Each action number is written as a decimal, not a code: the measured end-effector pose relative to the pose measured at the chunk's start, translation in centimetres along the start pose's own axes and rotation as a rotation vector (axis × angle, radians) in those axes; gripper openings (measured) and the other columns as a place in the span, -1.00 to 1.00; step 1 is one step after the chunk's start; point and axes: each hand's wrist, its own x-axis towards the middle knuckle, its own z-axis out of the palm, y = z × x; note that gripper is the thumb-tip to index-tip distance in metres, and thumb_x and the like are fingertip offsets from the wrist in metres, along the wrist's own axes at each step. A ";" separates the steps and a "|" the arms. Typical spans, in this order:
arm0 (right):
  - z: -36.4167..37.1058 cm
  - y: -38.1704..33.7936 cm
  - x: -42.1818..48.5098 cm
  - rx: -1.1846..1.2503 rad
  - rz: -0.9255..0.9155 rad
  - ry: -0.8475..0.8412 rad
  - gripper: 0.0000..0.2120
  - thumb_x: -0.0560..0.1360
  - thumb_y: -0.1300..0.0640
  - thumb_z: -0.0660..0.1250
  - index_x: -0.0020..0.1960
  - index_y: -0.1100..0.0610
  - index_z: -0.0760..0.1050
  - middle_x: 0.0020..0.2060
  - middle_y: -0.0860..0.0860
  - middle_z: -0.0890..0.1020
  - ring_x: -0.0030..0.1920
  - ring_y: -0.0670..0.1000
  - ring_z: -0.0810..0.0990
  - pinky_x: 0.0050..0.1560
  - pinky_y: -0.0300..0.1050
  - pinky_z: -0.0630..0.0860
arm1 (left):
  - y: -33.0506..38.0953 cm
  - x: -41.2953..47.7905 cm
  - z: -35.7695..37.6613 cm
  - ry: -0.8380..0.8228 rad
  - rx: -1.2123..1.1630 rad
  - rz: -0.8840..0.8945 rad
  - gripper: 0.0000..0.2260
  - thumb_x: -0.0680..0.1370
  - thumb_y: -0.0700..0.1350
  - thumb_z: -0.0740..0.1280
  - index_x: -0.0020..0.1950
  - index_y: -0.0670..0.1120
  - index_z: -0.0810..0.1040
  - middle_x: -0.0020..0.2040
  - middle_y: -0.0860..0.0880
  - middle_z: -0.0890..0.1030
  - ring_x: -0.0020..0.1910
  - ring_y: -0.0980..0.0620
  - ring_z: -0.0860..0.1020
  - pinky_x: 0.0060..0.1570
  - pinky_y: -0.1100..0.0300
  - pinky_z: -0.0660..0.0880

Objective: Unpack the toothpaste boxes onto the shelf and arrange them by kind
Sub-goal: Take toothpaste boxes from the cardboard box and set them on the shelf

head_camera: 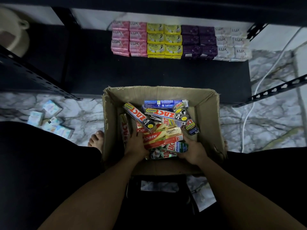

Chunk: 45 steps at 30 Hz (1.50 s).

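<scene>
Head view: left hand [135, 145], right hand [193, 151] in carton [206, 113]; both around toothpaste boxes [159, 138]

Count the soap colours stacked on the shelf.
4, side by side at the back of the shelf: pink soaps leftmost, then yellow soaps, purple soaps, and white soaps rightmost. More could be hidden behind.

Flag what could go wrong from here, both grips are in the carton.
1. Left grip and right grip hold a mixed bundle, Colgate boxes with a Zact Whitening box; kinds could land mixed on the shelf.
2. Zact Smokers boxes lie tilted, loose on top; lifting may tip them out.
3. The carton rim is torn; it may sag if dragged.
</scene>
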 end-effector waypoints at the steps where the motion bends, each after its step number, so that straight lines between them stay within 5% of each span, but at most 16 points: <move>1: 0.0 0.0 0.0 -0.007 -0.002 -0.004 -0.01 0.35 0.11 0.59 0.60 -0.05 0.08 0.38 0.03 0.51 0.30 0.08 0.52 0.31 -0.05 0.46 | 0.1 0.0 -0.1 -0.013 0.003 -0.008 -0.25 0.35 -0.02 0.59 0.44 -0.10 0.34 0.50 -0.10 0.26 0.47 -0.19 0.24 0.40 -0.06 0.34; 6: -0.2 -0.1 -0.1 -0.017 -0.036 0.008 -0.05 0.37 0.11 0.58 0.60 -0.05 0.12 0.41 0.02 0.48 0.35 0.08 0.49 0.34 -0.07 0.44 | -0.5 0.0 0.7 -0.116 0.034 -0.070 -0.11 0.33 0.08 0.61 0.52 -0.07 0.22 0.54 -0.12 0.23 0.53 -0.20 0.19 0.44 -0.12 0.32; 10: -0.6 -0.5 -0.4 -0.020 -0.084 -0.008 -0.07 0.40 0.07 0.56 0.60 -0.05 0.10 0.41 0.02 0.49 0.30 0.07 0.53 0.26 -0.12 0.45 | -1.0 -0.4 1.4 -0.171 -0.240 -0.103 -0.25 0.36 0.01 0.61 0.42 -0.06 0.30 0.40 -0.11 0.50 0.34 -0.15 0.49 0.31 -0.06 0.46; 16: -1.8 -1.2 -1.3 0.079 -0.118 0.048 -0.12 0.28 -0.02 0.64 0.51 0.01 0.33 0.22 0.00 0.62 0.17 0.04 0.60 0.14 -0.23 0.46 | -0.8 -1.0 -1.7 -0.271 -0.308 -0.032 -0.32 0.35 -0.05 0.62 0.41 -0.05 0.44 0.38 -0.04 0.52 0.32 -0.07 0.50 0.23 0.18 0.42; 21: -3.9 -2.9 -2.8 0.005 -0.224 0.095 -0.22 0.29 -0.02 0.60 0.45 -0.02 0.41 0.10 -0.06 0.69 0.04 -0.03 0.65 0.10 -0.18 0.51 | 0.1 -2.1 -7.1 -0.304 -0.282 0.045 -0.33 0.29 0.19 0.61 0.35 0.04 0.58 0.27 0.06 0.60 0.20 0.03 0.56 0.26 0.13 0.48; 27: -9.0 -5.9 -6.5 0.041 -0.402 0.295 -0.67 0.29 0.12 0.60 0.03 -0.08 0.70 -0.17 -0.14 0.70 -0.25 -0.03 0.65 -0.15 -0.20 0.54 | 3.3 -6.1 -15.5 -0.117 -0.322 0.149 -0.66 0.35 0.30 0.53 0.02 0.16 0.71 -0.26 0.26 0.65 -0.29 0.36 0.58 -0.27 0.41 0.46; 29: -11.5 -7.2 -8.0 0.118 -0.447 0.374 -0.69 0.29 0.09 0.61 0.01 -0.11 0.70 -0.24 -0.11 0.72 -0.32 0.05 0.65 -0.24 -0.11 0.56 | 4.1 -7.9 -18.2 -0.045 -0.373 0.186 -0.60 0.28 0.36 0.52 0.00 0.18 0.71 -0.21 0.22 0.70 -0.22 0.25 0.64 -0.23 0.29 0.52; 33: -16.9 -9.8 -11.8 0.198 -0.574 0.521 -0.67 0.29 0.07 0.63 0.03 -0.12 0.71 -0.09 -0.16 0.72 -0.18 -0.05 0.67 -0.15 -0.19 0.56 | 5.8 -12.2 -24.1 0.102 -0.398 0.349 -0.61 0.35 0.27 0.54 0.15 0.26 0.68 -0.07 0.29 0.69 -0.09 0.33 0.63 -0.05 0.25 0.51; 38: -22.2 -12.1 -16.9 0.288 -0.699 0.628 -0.66 0.29 0.03 0.63 0.06 -0.10 0.71 -0.05 -0.19 0.71 -0.07 -0.13 0.67 0.01 -0.06 0.60 | 7.8 -17.4 -30.5 0.215 -0.558 0.508 -0.57 0.38 0.09 0.54 0.23 0.10 0.67 0.08 0.19 0.70 0.06 0.23 0.65 -0.01 0.41 0.50; 42: -25.4 -13.1 -19.8 0.386 -0.768 0.682 -0.65 0.31 0.08 0.62 0.08 -0.05 0.71 -0.01 -0.12 0.71 0.03 -0.10 0.68 0.08 0.00 0.62 | 9.4 -20.4 -34.4 0.311 -0.667 0.628 -0.66 0.45 0.21 0.49 0.17 0.11 0.70 -0.05 0.02 0.74 -0.11 0.08 0.59 -0.28 0.27 0.43; 45: -27.2 -13.2 -20.9 0.430 -0.774 0.741 -0.68 0.33 0.06 0.60 0.08 -0.03 0.71 0.00 -0.12 0.71 0.04 -0.08 0.68 0.08 0.08 0.62 | 10.6 -21.1 -36.0 0.381 -0.700 0.653 -0.71 0.46 0.13 0.46 0.15 0.09 0.71 -0.15 -0.01 0.73 -0.21 0.01 0.53 -0.28 0.20 0.40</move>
